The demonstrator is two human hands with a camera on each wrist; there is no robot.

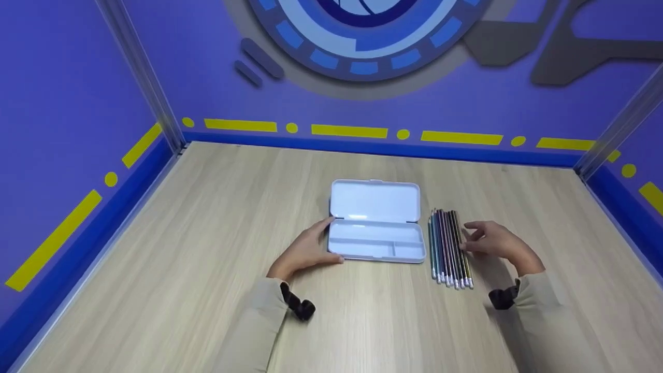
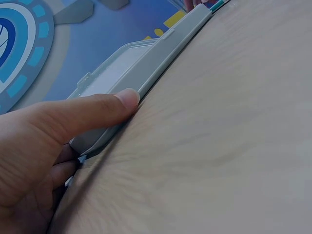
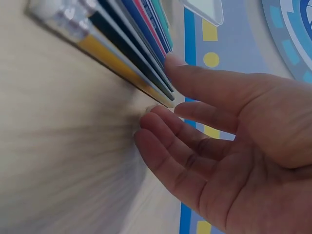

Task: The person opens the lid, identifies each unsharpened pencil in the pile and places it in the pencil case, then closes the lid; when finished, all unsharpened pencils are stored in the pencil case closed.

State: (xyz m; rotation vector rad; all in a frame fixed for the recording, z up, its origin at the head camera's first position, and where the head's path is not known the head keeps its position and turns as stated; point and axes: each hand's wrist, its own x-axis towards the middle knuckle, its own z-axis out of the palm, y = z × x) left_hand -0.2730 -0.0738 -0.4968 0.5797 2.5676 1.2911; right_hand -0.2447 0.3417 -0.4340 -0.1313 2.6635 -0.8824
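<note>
The case (image 1: 365, 248) lies open on the table (image 1: 373, 321), ahead of the person, its lid (image 1: 375, 201) folded back toward 12 o'clock. Inside, a long compartment runs along the 12 o'clock side, with two shorter ones toward 6 o'clock, the smaller of them at 4 o'clock.

The left hand (image 1: 305, 248) grips the case at its 9 o'clock end: the thumb presses the near wall at the 7 o'clock corner, and the forefinger reaches the hinge corner at 10 o'clock, spread wide from the thumb. The other fingers curl beside the end, partly hidden.

Just beside the case, at 3 o'clock, the pencils (image 1: 448, 248) lie side by side in a row, erasers toward 6 o'clock. The right hand (image 1: 497, 241) is at their 3 o'clock edge, fingers loosely bent and a little spread, thumb tip at the outermost pencils; whether it presses them I cannot tell.

Both sleeves (image 1: 254, 321) are beige. At 12 o'clock stands a purple-blue wall (image 1: 197, 93) with yellow dashes and dots.
</note>
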